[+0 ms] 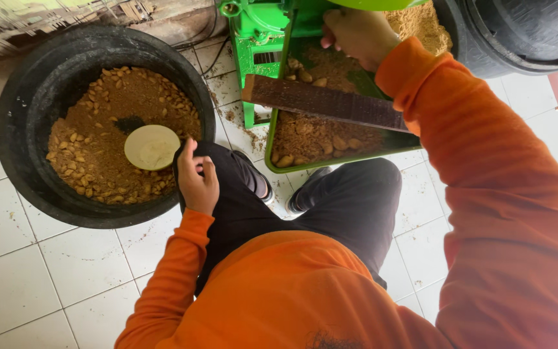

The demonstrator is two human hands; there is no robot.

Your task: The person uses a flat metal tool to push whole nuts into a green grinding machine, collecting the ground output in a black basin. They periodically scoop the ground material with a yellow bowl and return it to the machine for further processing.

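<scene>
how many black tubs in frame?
2. One tub sits on the floor at left, holding brown meal and a pale round scoop by the left hand. The second tub is top right, cut off by the frame.

The right hand (356,35) has its fingers buried under the green machine (259,32), grip impossible to read. That machine runs off the top edge. The second black tub (518,32) is cropped too, its contents unseen.
</scene>
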